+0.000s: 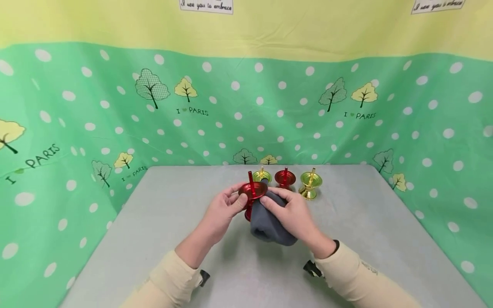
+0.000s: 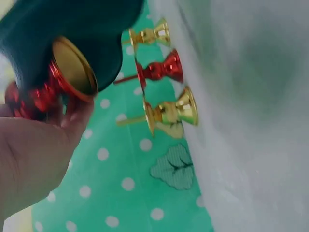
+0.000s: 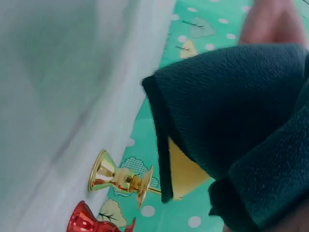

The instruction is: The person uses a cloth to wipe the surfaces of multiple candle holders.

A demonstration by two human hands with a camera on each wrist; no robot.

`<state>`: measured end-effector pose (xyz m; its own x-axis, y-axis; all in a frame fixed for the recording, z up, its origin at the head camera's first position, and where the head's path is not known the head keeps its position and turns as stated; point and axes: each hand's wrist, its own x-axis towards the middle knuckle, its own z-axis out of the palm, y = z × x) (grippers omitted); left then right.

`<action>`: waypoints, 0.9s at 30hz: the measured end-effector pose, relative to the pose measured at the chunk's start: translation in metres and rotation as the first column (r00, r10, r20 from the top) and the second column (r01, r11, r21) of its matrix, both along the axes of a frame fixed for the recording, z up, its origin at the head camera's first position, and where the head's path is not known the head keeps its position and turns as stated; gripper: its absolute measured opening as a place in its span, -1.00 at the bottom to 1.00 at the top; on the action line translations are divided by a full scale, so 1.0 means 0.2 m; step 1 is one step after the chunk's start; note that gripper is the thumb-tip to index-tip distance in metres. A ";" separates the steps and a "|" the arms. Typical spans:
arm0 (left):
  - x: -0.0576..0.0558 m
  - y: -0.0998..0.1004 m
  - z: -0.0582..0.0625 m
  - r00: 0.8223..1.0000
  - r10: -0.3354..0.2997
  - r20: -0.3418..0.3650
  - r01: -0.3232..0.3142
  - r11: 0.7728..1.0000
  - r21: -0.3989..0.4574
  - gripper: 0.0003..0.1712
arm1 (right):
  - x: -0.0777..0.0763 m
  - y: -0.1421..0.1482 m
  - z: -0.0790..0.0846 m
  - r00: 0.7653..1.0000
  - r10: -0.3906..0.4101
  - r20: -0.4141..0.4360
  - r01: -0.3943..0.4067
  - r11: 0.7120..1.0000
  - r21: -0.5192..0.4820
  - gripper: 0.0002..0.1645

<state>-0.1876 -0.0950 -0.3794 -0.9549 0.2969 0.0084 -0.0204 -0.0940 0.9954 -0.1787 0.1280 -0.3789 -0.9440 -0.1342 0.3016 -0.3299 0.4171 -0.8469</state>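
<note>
In the head view, my left hand grips a shiny red candle holder, lifted above the table, its thin spike pointing up. A dark grey-blue cloth is bunched in my right hand, whose thumb and fingers press it against the holder's dish from the right. The left wrist view shows the gold-coloured hollow underside of the held candle holder, with the cloth beside it. Cloth fills much of the right wrist view and hides most of the fingers there.
Behind the hands, a gold candle holder, a red candle holder and another gold candle holder stand in a row on the grey table. Polka-dotted green fabric hangs around the table's back and sides.
</note>
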 end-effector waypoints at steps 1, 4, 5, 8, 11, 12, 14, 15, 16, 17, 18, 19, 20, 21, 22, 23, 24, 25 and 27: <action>0.01 0.02 0.00 1.000 0.020 0.000 -0.020 1.000 -0.016 -0.16 | 0.01 -0.01 -0.01 0.998 -0.030 -0.055 0.031 0.999 0.023 -0.56; 0.03 0.06 0.01 0.996 0.074 -0.042 -0.075 0.997 -0.035 -0.09 | 0.03 -0.05 -0.03 0.958 -0.074 -0.277 0.099 0.992 0.077 -0.54; 0.03 0.06 0.01 0.995 0.092 -0.050 -0.094 0.995 -0.034 -0.05 | 0.04 -0.07 -0.03 0.935 -0.079 -0.346 0.115 0.990 0.084 -0.53; 0.04 0.04 0.01 0.993 0.083 -0.088 -0.086 0.996 -0.028 0.08 | 0.06 -0.08 -0.01 0.898 -0.055 -0.437 0.096 0.993 0.072 -0.55; 0.03 -0.01 0.02 0.993 0.005 -0.114 -0.002 1.000 0.018 0.21 | 0.05 -0.05 0.02 0.952 0.016 -0.307 -0.010 1.000 0.021 -0.61; 0.03 -0.03 0.01 0.993 -0.022 -0.118 0.028 0.998 0.051 0.26 | 0.03 -0.03 0.03 0.971 0.049 -0.234 -0.050 0.999 0.002 -0.63; 0.02 -0.04 0.01 0.993 -0.046 -0.112 0.059 0.992 0.114 0.24 | 0.00 0.00 0.04 0.990 0.105 -0.090 -0.109 0.993 -0.040 -0.65; 0.02 -0.04 0.01 0.993 -0.053 -0.102 0.068 0.987 0.148 0.19 | -0.01 0.00 0.04 0.992 0.119 -0.033 -0.120 0.991 -0.050 -0.65; 0.02 -0.04 0.00 0.995 -0.057 -0.086 0.071 0.982 0.177 0.13 | -0.02 0.01 0.04 0.992 0.122 0.007 -0.121 0.991 -0.055 -0.65; 0.02 -0.04 -0.01 0.995 -0.060 -0.075 0.073 0.980 0.184 0.05 | -0.02 0.01 0.03 0.993 0.119 0.028 -0.117 0.992 -0.054 -0.64; 0.02 -0.04 -0.01 0.996 -0.057 -0.065 0.068 0.982 0.178 -0.03 | -0.02 0.00 0.02 0.993 0.110 0.032 -0.108 0.993 -0.055 -0.62; 0.02 -0.04 -0.02 0.997 -0.051 -0.061 0.059 0.986 0.154 -0.08 | -0.01 -0.01 0.01 0.995 0.093 0.021 -0.092 0.995 -0.047 -0.61; 0.03 -0.03 -0.02 0.997 -0.042 -0.061 0.050 0.991 0.126 -0.12 | 0.00 -0.02 0.00 0.997 0.073 -0.008 -0.073 0.997 -0.030 -0.59; 0.04 -0.03 -0.02 0.997 -0.030 -0.067 0.036 0.995 0.093 -0.13 | 0.01 -0.03 -0.02 0.997 0.054 -0.049 -0.055 0.998 -0.016 -0.58; 0.04 -0.02 -0.02 0.997 -0.012 -0.076 0.017 0.998 0.061 -0.11 | 0.03 -0.04 -0.03 0.995 0.037 -0.096 -0.038 0.999 -0.006 -0.57; 0.05 -0.01 -0.02 0.996 0.008 -0.094 -0.005 0.999 0.033 -0.07 | 0.04 -0.05 -0.03 0.989 0.025 -0.149 -0.025 1.000 0.004 -0.56; 0.05 -0.01 -0.02 0.994 0.032 -0.109 -0.031 0.999 0.010 -0.01 | 0.05 -0.06 -0.04 0.979 0.016 -0.205 -0.014 1.000 0.013 -0.55; 0.06 0.00 -0.01 0.991 0.053 -0.124 -0.055 0.998 -0.007 0.05 | 0.06 -0.07 -0.04 0.966 0.010 -0.260 -0.005 1.000 0.020 -0.54; 0.07 0.00 0.00 0.985 0.089 -0.149 -0.091 0.996 -0.007 0.14 | 0.07 -0.09 -0.04 0.938 0.004 -0.346 0.004 1.000 0.020 -0.54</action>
